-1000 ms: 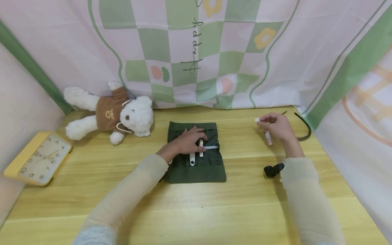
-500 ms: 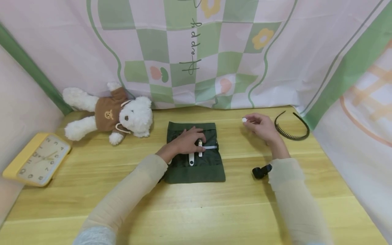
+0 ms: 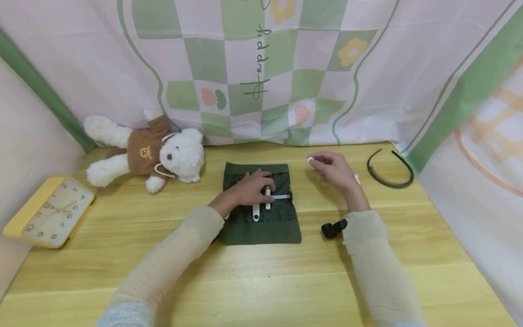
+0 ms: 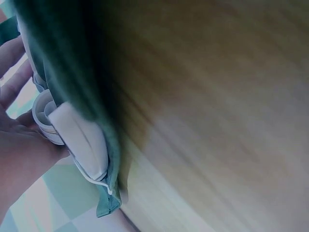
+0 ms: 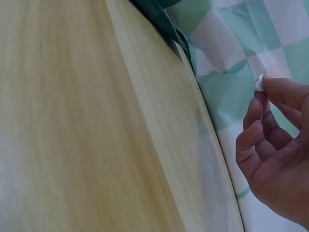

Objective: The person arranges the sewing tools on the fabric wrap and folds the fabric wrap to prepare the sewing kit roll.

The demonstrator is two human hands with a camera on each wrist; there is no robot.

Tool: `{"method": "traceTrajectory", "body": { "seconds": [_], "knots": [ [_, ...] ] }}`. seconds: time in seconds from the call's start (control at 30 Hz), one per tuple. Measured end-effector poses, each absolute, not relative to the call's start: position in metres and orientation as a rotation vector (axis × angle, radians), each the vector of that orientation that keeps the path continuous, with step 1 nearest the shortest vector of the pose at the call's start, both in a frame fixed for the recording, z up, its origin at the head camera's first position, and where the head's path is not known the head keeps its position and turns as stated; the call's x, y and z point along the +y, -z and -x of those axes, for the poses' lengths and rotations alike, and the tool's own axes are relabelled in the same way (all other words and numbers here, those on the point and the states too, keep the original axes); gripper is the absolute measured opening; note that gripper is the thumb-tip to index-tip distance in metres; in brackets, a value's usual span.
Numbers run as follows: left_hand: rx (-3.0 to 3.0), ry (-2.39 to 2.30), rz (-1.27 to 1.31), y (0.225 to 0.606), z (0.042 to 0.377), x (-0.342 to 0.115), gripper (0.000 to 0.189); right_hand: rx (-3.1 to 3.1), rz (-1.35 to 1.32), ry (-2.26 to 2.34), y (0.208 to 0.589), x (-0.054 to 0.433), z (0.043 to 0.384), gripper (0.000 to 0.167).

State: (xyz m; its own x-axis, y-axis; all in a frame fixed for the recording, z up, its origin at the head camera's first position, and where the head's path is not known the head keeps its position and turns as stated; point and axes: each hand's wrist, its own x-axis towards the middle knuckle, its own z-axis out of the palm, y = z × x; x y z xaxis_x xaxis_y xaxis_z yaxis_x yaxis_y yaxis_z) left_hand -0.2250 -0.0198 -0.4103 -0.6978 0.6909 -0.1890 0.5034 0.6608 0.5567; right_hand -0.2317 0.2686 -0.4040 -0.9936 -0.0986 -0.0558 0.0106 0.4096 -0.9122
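Observation:
My left hand (image 3: 250,188) rests on a dark green fabric pouch (image 3: 261,232) spread flat on the table. Its fingers are spread, with the thumb beside a small white item (image 3: 268,204) lying across a pale strap (image 3: 282,196). A white handle (image 3: 256,212) lies on the pouch to the left of that item. In the left wrist view, a white block (image 4: 84,145) and a white roll (image 4: 46,113) sit at the pouch's edge. Above the table on the right, my right hand (image 3: 333,168) pinches a small white round piece (image 5: 260,83) with thin bristle-like lines.
A black toothed headband (image 3: 390,184) lies at the back right. Part of a whitish object (image 3: 357,179) shows behind the right wrist. A plush bear (image 3: 147,152) and a yellow clock (image 3: 57,211) are on the left. A patterned cloth (image 3: 261,59) hangs along the back.
My right hand has moved left toward the pouch with the small white piece, uncovering the headband. The left hand stays on the pouch.

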Motion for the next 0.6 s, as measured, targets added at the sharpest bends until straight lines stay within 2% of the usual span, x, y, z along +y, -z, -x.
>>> {"method": "traceTrajectory", "body": {
  "seconds": [0.33, 0.6],
  "knots": [
    [2.484, -0.677, -0.94, 0.411, 0.226, -0.02, 0.024, 2.504, 0.142, 1.708, 0.4, 0.254, 0.231, 0.038],
    [2.465, -0.712, -0.937, 0.41, 0.225, -0.02, 0.013, 2.5, 0.243, 1.646, 0.407, 0.241, 0.234, 0.028]
  ]
}}
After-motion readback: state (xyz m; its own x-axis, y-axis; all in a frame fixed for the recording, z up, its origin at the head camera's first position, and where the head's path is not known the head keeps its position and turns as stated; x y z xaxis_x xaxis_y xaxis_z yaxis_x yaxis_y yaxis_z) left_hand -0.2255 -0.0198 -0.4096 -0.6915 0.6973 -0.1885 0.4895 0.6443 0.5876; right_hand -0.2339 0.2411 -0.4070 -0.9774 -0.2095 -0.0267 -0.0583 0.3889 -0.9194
